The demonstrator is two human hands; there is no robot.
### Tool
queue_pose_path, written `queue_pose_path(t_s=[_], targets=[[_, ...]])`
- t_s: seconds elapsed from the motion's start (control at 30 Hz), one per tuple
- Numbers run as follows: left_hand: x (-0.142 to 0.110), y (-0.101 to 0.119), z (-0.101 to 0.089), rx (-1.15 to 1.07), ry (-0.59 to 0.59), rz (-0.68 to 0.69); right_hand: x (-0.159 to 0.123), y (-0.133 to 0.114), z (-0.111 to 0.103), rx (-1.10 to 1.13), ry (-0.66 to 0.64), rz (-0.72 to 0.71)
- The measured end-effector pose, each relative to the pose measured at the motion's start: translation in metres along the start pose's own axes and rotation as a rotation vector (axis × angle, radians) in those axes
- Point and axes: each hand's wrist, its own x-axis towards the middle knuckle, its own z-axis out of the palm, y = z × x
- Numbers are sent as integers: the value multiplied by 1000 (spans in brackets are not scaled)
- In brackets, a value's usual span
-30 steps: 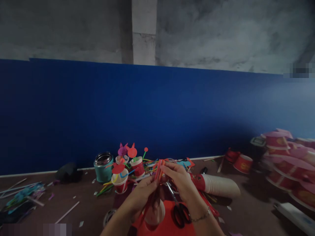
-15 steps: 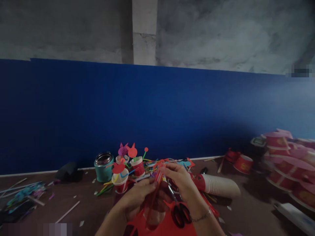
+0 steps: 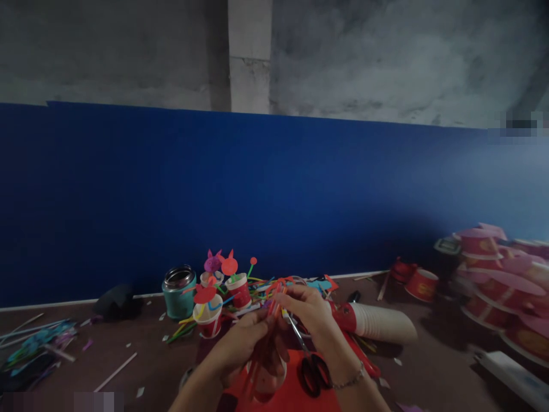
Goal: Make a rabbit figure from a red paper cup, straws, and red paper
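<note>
Two bare hands, left (image 3: 245, 341) and right (image 3: 309, 312), grip red strips (image 3: 274, 312) above a cup (image 3: 268, 380) and red sheet (image 3: 300, 383) on a littered desk (image 3: 146, 349). Black-handled scissors (image 3: 314, 372) lie beneath the right wrist, near stacked cups (image 3: 384, 324); a teal container (image 3: 179, 297) stands beyond.

Your picture is dim. Pale light falls on the right side of the blue board (image 3: 266, 194), and the desk (image 3: 141, 343) is dark. The pink pile (image 3: 506, 280) at the right edge looks blurry and stretched.
</note>
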Motion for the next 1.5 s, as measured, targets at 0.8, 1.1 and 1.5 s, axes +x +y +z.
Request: queue_pose_path(t_s=[0.8,1.1,1.5], targets=[[-6,10,8,83,129,42,1,3,1,-18,56,-5],[-1,5,16,221,286,192,-1,6,11,52,-7,-31],[-13,24,-9,232,384,167,23,12,-46,-294,255,-220]])
